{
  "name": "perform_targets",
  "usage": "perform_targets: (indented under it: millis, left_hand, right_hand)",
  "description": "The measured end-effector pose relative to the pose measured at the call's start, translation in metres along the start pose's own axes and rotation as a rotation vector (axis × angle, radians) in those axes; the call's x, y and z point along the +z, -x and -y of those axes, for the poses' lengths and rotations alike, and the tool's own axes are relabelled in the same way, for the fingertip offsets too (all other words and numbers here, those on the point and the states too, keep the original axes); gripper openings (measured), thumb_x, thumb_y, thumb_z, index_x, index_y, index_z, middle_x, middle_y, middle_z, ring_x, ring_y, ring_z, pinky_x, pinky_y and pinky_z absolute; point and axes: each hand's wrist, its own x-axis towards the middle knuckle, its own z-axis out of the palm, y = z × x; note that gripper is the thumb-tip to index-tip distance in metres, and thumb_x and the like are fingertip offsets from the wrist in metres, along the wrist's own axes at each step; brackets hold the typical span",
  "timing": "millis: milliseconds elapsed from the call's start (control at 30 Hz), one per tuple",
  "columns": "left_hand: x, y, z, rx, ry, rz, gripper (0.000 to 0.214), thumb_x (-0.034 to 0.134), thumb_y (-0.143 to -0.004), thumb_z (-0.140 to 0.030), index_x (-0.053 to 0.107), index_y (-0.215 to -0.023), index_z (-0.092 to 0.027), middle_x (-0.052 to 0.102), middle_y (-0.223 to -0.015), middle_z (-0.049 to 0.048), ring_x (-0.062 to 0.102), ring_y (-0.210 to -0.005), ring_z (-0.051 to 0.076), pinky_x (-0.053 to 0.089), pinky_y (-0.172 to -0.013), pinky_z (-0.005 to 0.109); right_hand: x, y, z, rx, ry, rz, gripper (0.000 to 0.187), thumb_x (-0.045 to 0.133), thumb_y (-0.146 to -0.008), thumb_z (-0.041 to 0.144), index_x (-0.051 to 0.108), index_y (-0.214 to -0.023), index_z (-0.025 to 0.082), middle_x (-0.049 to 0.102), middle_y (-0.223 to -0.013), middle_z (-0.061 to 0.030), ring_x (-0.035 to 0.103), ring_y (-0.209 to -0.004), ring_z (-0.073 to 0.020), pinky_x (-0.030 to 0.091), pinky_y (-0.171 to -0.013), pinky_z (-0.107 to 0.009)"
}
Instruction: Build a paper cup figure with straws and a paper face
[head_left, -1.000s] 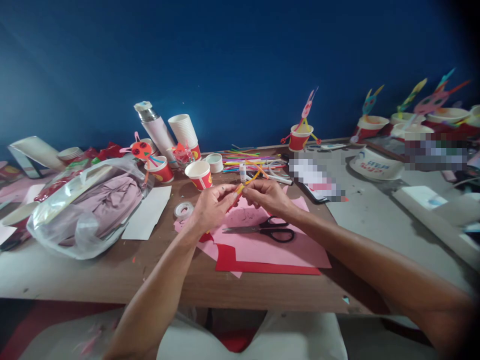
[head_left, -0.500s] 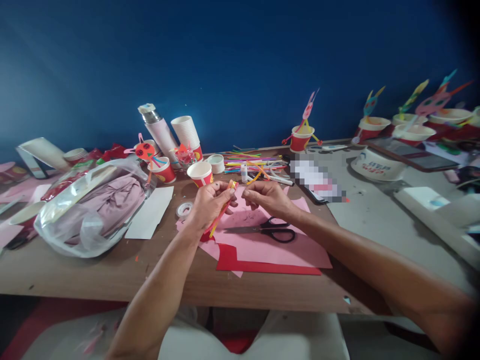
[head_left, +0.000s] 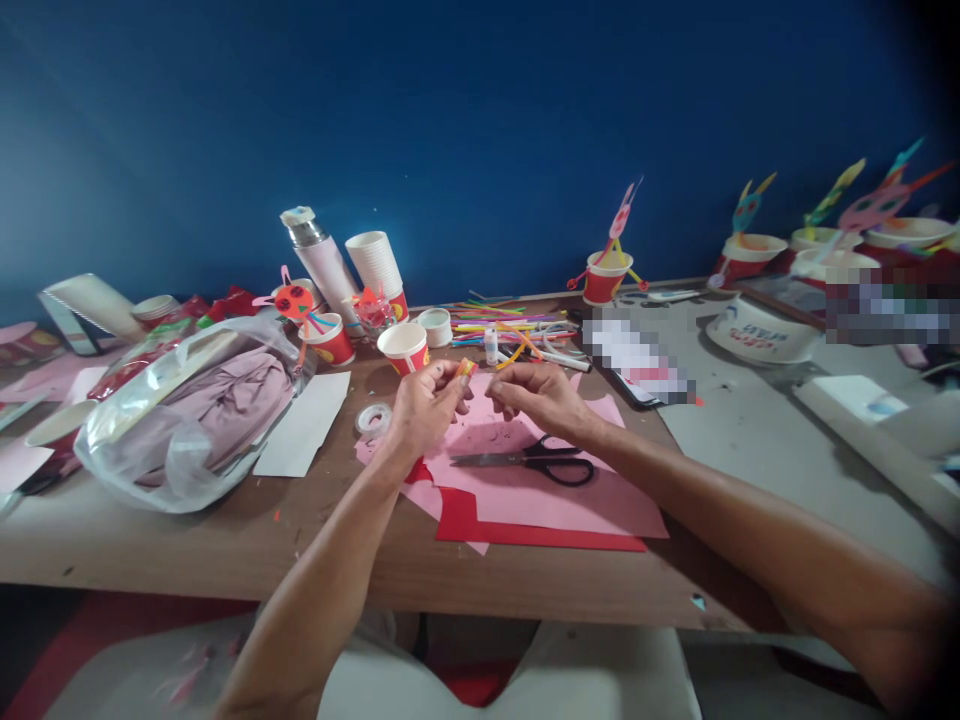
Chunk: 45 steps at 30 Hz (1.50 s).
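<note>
My left hand (head_left: 429, 400) is closed around red and yellow pipe cleaners (head_left: 466, 367); their short end pokes out above the fingers, and the rest is hidden by the hand. Just to the right, my right hand (head_left: 536, 393) makes a pinch, fingertips close to the left ones; anything held there is too small to make out. Below both hands, black-handled scissors (head_left: 559, 464) lie on pink paper (head_left: 600, 510), over a red sheet (head_left: 540, 537). A roll of clear tape (head_left: 373, 420) rests by my left wrist. Behind the hands stands a red and white paper cup (head_left: 403, 347).
Loose coloured pipe cleaners (head_left: 510, 325) and a small bottle (head_left: 491, 346) lie behind. Left are a plastic bag (head_left: 180, 420), white card (head_left: 304, 425), a flask (head_left: 322, 260) and stacked cups (head_left: 373, 262). A cup figure (head_left: 606, 278), a phone (head_left: 637, 360) and a white bowl (head_left: 761, 328) are right.
The strips that hung below my left hand are no longer visible there. Both hands stay close together in nearly the same place. The whole view has shifted slightly.
</note>
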Motion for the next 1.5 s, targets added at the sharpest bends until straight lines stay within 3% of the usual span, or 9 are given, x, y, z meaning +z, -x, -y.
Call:
perform_targets:
  millis: [167, 367, 633, 900, 1333, 1500]
  left_hand:
    - [0.002, 0.002, 0.0, 0.039, -0.043, 0.008, 0.019, 0.057, -0.075, -0.026, 0.064, -0.088, -0.014, 0.064, -0.066, 0.0011, 0.054, -0.05, 0.008, 0.044, -0.048, 0.018]
    - [0.006, 0.004, 0.001, 0.067, -0.11, 0.075, 0.028, 0.054, -0.078, -0.033, 0.065, -0.094, -0.013, 0.063, -0.068, 0.0035, 0.055, -0.056, 0.01, 0.046, -0.051, 0.02]
    - [0.01, 0.006, 0.007, 0.162, -0.188, 0.144, 0.027, 0.05, -0.08, -0.027, 0.066, -0.097, -0.014, 0.063, -0.07, 0.0036, 0.056, -0.059, 0.011, 0.046, -0.054, 0.022]
    - [0.011, 0.007, 0.004, 0.111, -0.259, 0.142, 0.021, 0.051, -0.076, -0.022, 0.068, -0.085, -0.013, 0.064, -0.066, 0.0029, 0.056, -0.056, 0.011, 0.044, -0.052, 0.021]
    - [0.006, 0.005, 0.002, 0.129, -0.268, 0.179, 0.022, 0.05, -0.074, -0.019, 0.068, -0.087, -0.014, 0.067, -0.072, 0.0019, 0.058, -0.061, 0.011, 0.046, -0.058, 0.022]
    - [0.009, 0.003, 0.005, 0.071, -0.227, 0.154, 0.017, 0.052, -0.073, -0.021, 0.067, -0.076, -0.013, 0.065, -0.066, 0.0016, 0.058, -0.057, 0.011, 0.045, -0.052, 0.021]
  right_hand:
    - [0.0, 0.001, 0.0, -0.021, -0.017, 0.007, 0.017, 0.052, -0.078, 0.026, 0.06, -0.069, 0.013, 0.057, -0.06, 0.0004, 0.052, -0.051, -0.0074, 0.042, -0.049, -0.02]
    - [0.0, 0.002, 0.001, -0.033, 0.013, 0.002, 0.018, 0.051, -0.079, 0.027, 0.063, -0.075, 0.013, 0.057, -0.06, 0.0009, 0.052, -0.051, -0.0076, 0.043, -0.049, -0.021]
    - [0.0, 0.002, 0.006, -0.052, 0.09, -0.024, 0.019, 0.05, -0.078, 0.024, 0.064, -0.071, 0.013, 0.056, -0.057, 0.001, 0.05, -0.05, -0.0074, 0.039, -0.047, -0.018]
    - [-0.001, 0.002, 0.005, -0.023, 0.215, -0.072, 0.024, 0.051, -0.078, 0.028, 0.063, -0.062, 0.014, 0.05, -0.05, 0.0033, 0.042, -0.047, -0.0057, 0.032, -0.046, -0.018]
    - [0.0, 0.003, 0.007, 0.105, 0.101, -0.043, 0.036, 0.048, -0.081, 0.041, 0.053, -0.057, 0.014, 0.046, -0.048, 0.0039, 0.036, -0.043, -0.0048, 0.026, -0.042, -0.019]
    - [0.001, 0.003, 0.006, 0.082, 0.046, -0.026, 0.037, 0.047, -0.081, 0.043, 0.057, -0.061, 0.014, 0.043, -0.047, 0.0047, 0.034, -0.042, -0.0046, 0.025, -0.041, -0.019]
